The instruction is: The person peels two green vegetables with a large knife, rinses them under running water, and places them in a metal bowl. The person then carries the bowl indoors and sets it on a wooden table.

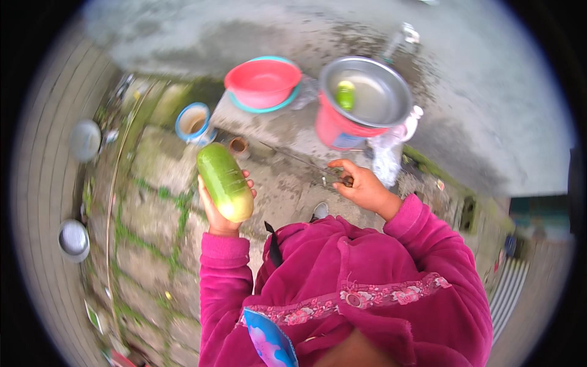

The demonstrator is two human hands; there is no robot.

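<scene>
My left hand point(220, 225) is wrapped round a thick green gourd point(224, 183), whose skin is pale at the end nearest me and scratched in the middle. The gourd is held up above the paving. My right hand point(367, 186) grips the rounded brown handle end point(348, 181) of a long thin tool point(302, 160). It looks like a knife seen edge-on, but the blur leaves its kind unsettled. Beyond my right hand, a grey metal basin point(385, 98) sits on a red bucket point(337, 130). Inside the basin lies a bright green piece point(346, 96), perhaps gourd.
A red plastic basin point(263, 82) is nested over a turquoise one point(257, 109) on a concrete slab point(247, 126). Left of it stand a blue-rimmed bucket point(192, 121) and a small brown pot point(238, 145). Clear plastic bags point(385, 160) hang beside the red bucket. A tap point(408, 34) projects behind.
</scene>
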